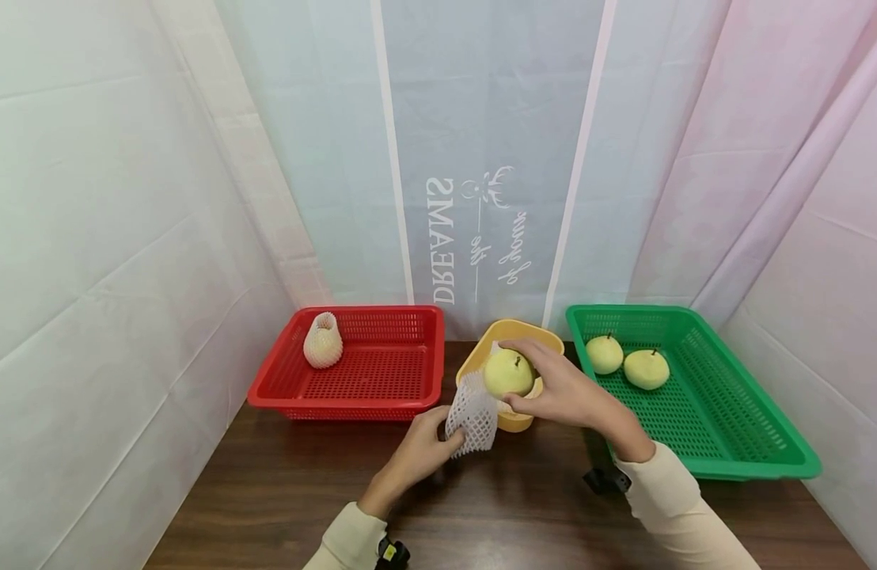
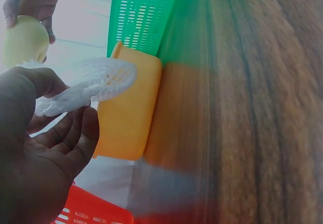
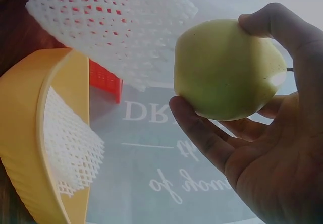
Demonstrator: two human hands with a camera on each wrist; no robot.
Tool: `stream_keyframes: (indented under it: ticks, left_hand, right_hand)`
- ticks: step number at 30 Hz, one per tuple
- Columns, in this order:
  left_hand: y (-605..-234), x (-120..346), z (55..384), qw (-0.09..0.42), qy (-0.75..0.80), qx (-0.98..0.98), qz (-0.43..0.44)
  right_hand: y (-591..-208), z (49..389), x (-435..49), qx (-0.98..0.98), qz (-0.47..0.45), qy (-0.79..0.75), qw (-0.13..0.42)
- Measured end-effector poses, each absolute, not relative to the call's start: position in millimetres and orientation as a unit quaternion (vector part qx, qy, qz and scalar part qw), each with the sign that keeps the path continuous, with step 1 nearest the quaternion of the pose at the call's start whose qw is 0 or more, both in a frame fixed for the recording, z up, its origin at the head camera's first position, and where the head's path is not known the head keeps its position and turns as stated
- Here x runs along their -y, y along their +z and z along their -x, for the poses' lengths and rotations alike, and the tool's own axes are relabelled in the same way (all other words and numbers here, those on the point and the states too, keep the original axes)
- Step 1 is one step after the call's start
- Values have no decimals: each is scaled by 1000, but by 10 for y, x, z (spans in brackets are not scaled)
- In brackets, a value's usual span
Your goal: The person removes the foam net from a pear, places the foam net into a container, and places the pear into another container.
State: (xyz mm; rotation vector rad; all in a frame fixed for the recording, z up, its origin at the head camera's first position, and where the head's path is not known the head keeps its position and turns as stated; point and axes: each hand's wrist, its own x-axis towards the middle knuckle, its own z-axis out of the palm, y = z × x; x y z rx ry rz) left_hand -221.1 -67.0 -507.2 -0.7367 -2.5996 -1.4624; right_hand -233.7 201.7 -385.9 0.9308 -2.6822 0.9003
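Note:
My right hand (image 1: 563, 388) holds a pale yellow-green pear (image 1: 508, 374), thumb and fingers curled round its sides; the stem shows in the head view. Beside it, my left hand (image 1: 426, 445) pinches a white foam net sleeve (image 1: 474, 416) between thumb and fingers. In the right wrist view the sleeve (image 3: 111, 27) spreads out just left of the pear (image 3: 229, 70). Both hands are above the near side of a yellow basket (image 1: 527, 328), where another foam net (image 3: 73, 143) sits inside.
To the left stands a red basket (image 1: 367, 410) with a net-wrapped pear (image 1: 323, 342) in its back left corner. A green basket (image 1: 738, 467) on the right holds two bare pears (image 1: 647, 369). Behind the brown table (image 1: 282, 483) hangs a printed curtain (image 1: 481, 95).

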Motion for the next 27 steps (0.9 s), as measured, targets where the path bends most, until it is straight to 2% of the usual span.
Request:
stream_keyframes:
  ticks: [11, 27]
  left_hand:
    - [-4967, 658, 2223, 65, -482, 841, 236]
    - [-4790, 579, 2271, 86, -484, 839, 235]
  right_hand:
    - [-3819, 2379, -2121, 894, -314, 302, 102]
    - [-3801, 2472, -2326, 909, -275, 303, 87]
